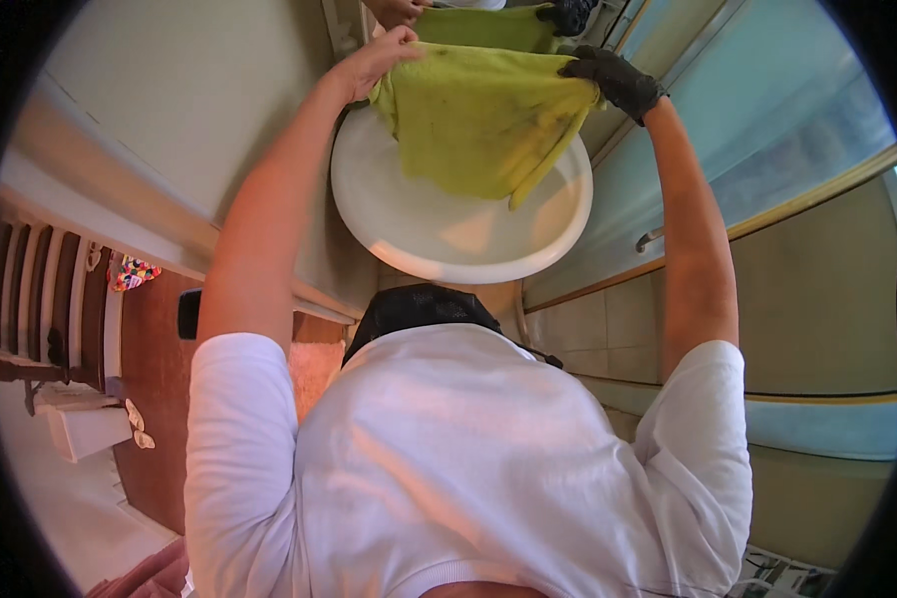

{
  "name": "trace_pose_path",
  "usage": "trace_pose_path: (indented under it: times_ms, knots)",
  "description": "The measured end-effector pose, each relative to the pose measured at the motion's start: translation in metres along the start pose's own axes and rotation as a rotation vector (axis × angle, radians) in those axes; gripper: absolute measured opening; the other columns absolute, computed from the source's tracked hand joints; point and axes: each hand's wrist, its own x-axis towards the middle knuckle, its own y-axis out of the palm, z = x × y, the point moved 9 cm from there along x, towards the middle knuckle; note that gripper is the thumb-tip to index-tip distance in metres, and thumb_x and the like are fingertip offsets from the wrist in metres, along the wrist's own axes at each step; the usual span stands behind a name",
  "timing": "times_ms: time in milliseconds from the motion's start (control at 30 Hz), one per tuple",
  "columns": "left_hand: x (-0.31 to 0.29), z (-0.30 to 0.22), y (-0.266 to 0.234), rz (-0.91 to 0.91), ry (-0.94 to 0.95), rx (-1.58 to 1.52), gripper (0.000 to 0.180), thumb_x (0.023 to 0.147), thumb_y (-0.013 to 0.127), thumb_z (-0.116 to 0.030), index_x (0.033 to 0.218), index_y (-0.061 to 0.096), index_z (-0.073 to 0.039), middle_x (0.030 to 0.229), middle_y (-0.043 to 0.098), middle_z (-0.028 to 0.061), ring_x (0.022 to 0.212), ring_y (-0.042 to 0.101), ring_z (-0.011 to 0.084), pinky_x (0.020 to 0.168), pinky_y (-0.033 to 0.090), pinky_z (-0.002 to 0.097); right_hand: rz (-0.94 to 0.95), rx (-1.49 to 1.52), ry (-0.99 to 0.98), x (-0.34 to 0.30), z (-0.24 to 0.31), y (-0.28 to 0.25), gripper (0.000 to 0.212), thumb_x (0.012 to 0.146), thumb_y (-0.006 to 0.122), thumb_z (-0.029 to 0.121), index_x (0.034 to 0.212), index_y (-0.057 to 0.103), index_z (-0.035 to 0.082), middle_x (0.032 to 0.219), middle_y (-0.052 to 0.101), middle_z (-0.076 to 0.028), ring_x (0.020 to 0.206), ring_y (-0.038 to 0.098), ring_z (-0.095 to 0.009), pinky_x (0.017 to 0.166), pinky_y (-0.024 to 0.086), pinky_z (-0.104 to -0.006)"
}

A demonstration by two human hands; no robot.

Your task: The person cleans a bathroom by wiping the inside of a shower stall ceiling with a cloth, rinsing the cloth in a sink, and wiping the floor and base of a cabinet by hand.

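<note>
Stained green cloth [483, 120] hangs spread over the white basin [468, 271], person's bare left hand [377, 60] pinching one top corner, gloved right hand [618, 80] clamped on the other; thin edge grip could let a corner slip, probably sagging in.

Green cloth [478, 120] totally blocks the far edge of the white sink [468, 273], can't see it at all. The reflection [488, 30] gets chopped off up top, and that multicoloured thing [133, 272] is way too tiny to make out.
</note>
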Motion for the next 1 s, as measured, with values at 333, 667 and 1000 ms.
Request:
trace_pose_path:
  times_ms: [333, 667, 1000]
  knots:
    - [0.001, 0.081, 0.029, 0.33, -0.161, 0.851, 0.028, 0.067, 0.063, -0.023, 0.086, 0.063, -0.002, 0.075, 0.062, 0.0069, 0.072, 0.059, 0.0179, 0.065, 0.046, 0.031, -0.205, 0.216, 0.267, -0.021, -0.071, 0.03, 0.026, 0.078, 0.058, 0.021, 0.098, 0.06, 0.004, 0.083, 0.061, -0.01, 0.077, 0.057, -0.022, 0.072, 0.045, -0.0318]
    - [-0.049, 0.242, 0.146, 0.076, -0.747, -1.089, 0.039, 0.086, 0.051, -0.034, 0.113, 0.05, -0.006, 0.111, 0.055, 0.0062, 0.103, 0.051, 0.0192, 0.09, 0.04, 0.0324, -0.412, -0.154, 0.628, -0.099, -0.181, 0.212, 0.03, 0.071, 0.058, 0.012, 0.101, 0.059, 0.01, 0.097, 0.059, -0.012, 0.095, 0.054, -0.029, 0.085, 0.042, -0.034]
    - [-0.063, 0.28, 0.098, -0.19, -0.75, -0.748, 0.051, 0.089, 0.038, -0.045, 0.119, 0.046, -0.005, 0.116, 0.052, 0.0117, 0.106, 0.05, 0.0263, 0.09, 0.04, 0.0412, -0.172, 2.214, 0.785, -0.008, -0.103, 0.372, 0.024, 0.083, 0.054, 0.025, 0.094, 0.058, 0.004, 0.09, 0.061, -0.01, 0.081, 0.059, -0.026, 0.071, 0.05, -0.0377]
